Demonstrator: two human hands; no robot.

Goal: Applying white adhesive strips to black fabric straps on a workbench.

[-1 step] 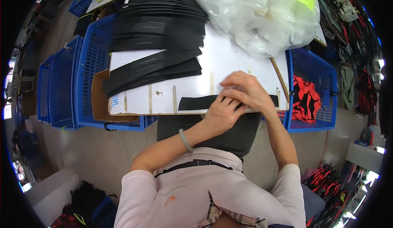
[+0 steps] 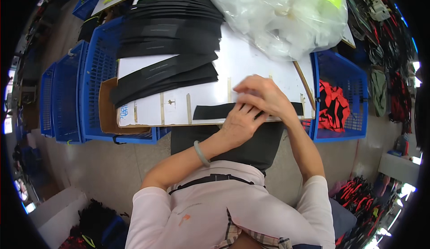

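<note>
A black fabric strip (image 2: pixel 214 111) lies flat along the near edge of the white table. My left hand (image 2: pixel 242 124) rests on its middle, fingers stretched out over the cloth, fingertips partly covered by my right hand (image 2: pixel 265 97). Above and across those fingers, my right hand is bent with its fingers curled inward and slightly blurred. Whatever it pinches, if anything, is hidden. Farther left on the table, several more black strips (image 2: pixel 163 47) are fanned out in an overlapping pile, some bearing small pale print.
A large clear plastic bag (image 2: pixel 277 21) with pale contents fills the table's far right. A wooden stick (image 2: pixel 304 84) lies by the right edge. Blue crates flank the table; the right crate (image 2: pixel 356 101) holds red and black pieces (image 2: pixel 332 108). A cardboard box (image 2: pixel 107 108) sits at left.
The whole view has shifted slightly. My right hand's fingers have moved a little left over my left hand, which stays on the strip.
</note>
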